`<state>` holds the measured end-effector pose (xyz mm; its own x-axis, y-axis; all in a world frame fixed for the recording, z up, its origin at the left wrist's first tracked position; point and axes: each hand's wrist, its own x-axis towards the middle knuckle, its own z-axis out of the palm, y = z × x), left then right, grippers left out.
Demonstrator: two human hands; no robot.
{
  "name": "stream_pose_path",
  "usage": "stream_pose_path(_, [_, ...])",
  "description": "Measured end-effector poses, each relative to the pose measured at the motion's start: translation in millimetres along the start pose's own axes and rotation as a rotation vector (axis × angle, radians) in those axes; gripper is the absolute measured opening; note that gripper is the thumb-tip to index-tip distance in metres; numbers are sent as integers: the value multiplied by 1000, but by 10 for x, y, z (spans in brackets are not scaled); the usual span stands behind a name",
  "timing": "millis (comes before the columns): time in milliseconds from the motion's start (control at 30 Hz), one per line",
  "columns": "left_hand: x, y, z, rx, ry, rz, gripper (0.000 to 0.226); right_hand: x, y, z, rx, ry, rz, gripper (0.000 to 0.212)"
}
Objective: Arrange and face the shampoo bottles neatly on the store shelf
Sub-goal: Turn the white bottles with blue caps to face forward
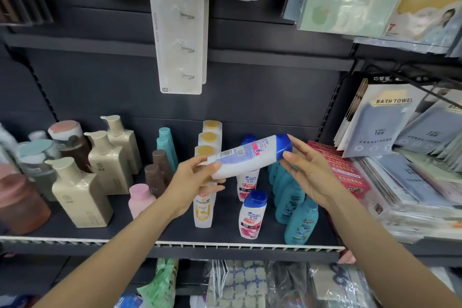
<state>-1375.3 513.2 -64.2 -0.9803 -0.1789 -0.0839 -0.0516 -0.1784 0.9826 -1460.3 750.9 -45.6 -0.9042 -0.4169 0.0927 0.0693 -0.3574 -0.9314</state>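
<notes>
- I hold a white shampoo bottle with a blue cap sideways in mid-frame, above the shelf, its back label with barcode and small print turned up toward me; the print is too small to read.
- My left hand has its grip closed round the bottle's white base end, thumb on top.
- My right hand holds the blue cap end, thumb and fingers curled about it.
- Below, two Head & Shoulders bottles stand upright, white with blue caps and pink lower labels, one behind the other.
- Just left of them stands a line of clear bottles with gold caps; the front Pantene bottle shows its name.
- To the right stands a row of teal bottles; their script is unreadable.
- At lower left stand beige pump bottles, with brown bottles and a pink bottle between them and the Pantene line.
- A long hanging card at top centre reads "FASHION HOOK".
- At right, packs read "BATH TOWEL", beside red boxes with Chinese writing.
</notes>
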Motion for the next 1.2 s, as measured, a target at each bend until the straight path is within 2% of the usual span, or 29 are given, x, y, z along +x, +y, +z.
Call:
stream_pose_path(200, [149, -19, -14, -153, -103, -220, 36, 181, -85, -27, -47, -100, -13, 71])
stream_pose_path(333, [270, -16, -23, -152, -81, -246, 41, 299, -60, -16, -16, -134, -11, 68])
stream_pose_path(433, [332, -40, 9, -82, -79, -246, 37, 379, -53, 15, -24, -73, -42, 68])
stream_pose_path(533, [342, -61, 75, 89, -120, -186, 29, 444, -76, 32, -121, 53, -70, 57])
stream_pose_path(700, [395, -80, 8, 619, 10, 149, 17, 475, -90, 31, -358, 197, -107, 26])
stream_pose_path(900, [430, -247, -209, 1087, 38, 307, 22, 532, 214, -13, -749, 259, -96, 31])
stream_pose_path(1000, [410, -341, -305, 1179, 64, 327, 22, 553, 329, 39, -884, 208, -87, 31])
stream_pose_path(1200, [400, -386, -351, 1136, 29, 316, 24, 586, 587, 88, -1110, 147, 50, 35])
